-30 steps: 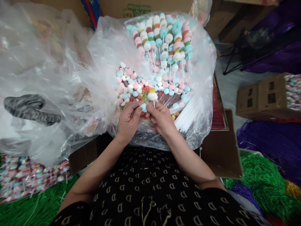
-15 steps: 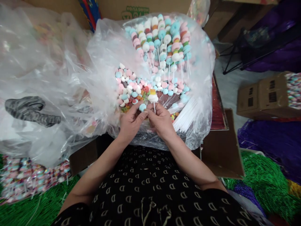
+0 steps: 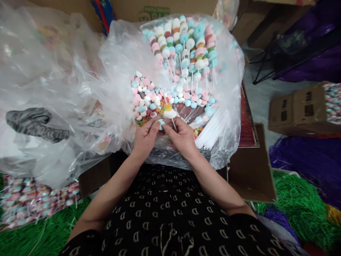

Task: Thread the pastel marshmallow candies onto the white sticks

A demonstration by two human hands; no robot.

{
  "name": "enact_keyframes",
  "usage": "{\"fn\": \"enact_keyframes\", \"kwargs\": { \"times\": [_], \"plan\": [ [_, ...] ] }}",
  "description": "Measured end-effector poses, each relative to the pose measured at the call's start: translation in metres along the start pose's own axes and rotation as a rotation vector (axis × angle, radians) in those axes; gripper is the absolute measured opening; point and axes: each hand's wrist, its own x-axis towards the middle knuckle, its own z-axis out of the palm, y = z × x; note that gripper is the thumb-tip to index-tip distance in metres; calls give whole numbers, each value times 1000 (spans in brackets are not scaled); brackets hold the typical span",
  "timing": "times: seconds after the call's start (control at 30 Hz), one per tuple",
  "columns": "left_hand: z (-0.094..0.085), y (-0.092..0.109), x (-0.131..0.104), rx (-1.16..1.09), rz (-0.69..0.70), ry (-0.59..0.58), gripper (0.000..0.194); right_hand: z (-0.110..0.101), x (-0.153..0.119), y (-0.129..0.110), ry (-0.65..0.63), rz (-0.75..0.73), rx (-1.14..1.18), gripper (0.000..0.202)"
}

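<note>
Between finger and thumb, my left hand [image 3: 146,136] pinches a light blue marshmallow [image 3: 161,123]; the tip of my right thumb lies against it too. My right hand [image 3: 182,135] is closed on a thin white stick [image 3: 174,123] carrying a white marshmallow [image 3: 169,113] and a yellow gummy [image 3: 167,106]. The stick leans to the left, its upper end bare above the gummy. Loose pink, white and blue marshmallows [image 3: 146,97] lie just beyond my hands, with gummy rings [image 3: 149,112] beside them. A bundle of white sticks [image 3: 211,129] rests to the right.
Finished marshmallow skewers [image 3: 183,39] lie in rows at the far side of the clear plastic sheet [image 3: 226,71]. A plastic bag [image 3: 66,71] with a grey patterned strip [image 3: 37,124] spreads to the left. Cardboard boxes [image 3: 295,108] and green shredded filler [image 3: 301,202] are at right.
The skewer has tilted to the left, and its bare upper end now shows above the yellow gummy. The blue marshmallow has turned between the fingers and is more covered.
</note>
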Motion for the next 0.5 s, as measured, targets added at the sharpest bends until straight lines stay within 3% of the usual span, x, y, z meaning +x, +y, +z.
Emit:
{"fn": "enact_keyframes", "kwargs": {
  "times": [0.13, 0.27, 0.5],
  "plan": [
    [4, -7, 1, -118, -49, 20, 44, 2, -3, -1, 13, -23, -44, 17],
    [5, -7, 2, -100, -28, 72, 40, 2, -6, -7, 37, -60, -118, 17],
    [2, -3, 0, -96, -34, -77, 48, -3, -2, -11, 83, -34, -137, 26]
  ]
}}
